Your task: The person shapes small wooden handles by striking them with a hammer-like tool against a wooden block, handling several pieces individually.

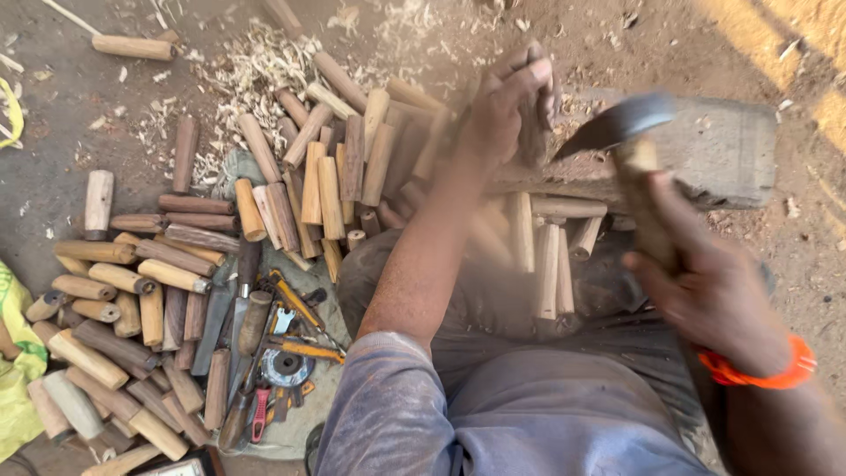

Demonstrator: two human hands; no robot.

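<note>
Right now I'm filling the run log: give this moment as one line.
left hand: grips wood piece on chopping block | right hand: holds blade, raised | wooden pegs: piled left

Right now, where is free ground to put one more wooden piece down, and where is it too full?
Bare dirt lies at the upper left, between the lone peg and the shavings, and right of the chopping block. The heap of wooden pieces and the tools crowd the lower left. The left hand holds a piece over the block; the right hand grips a blade.
</note>
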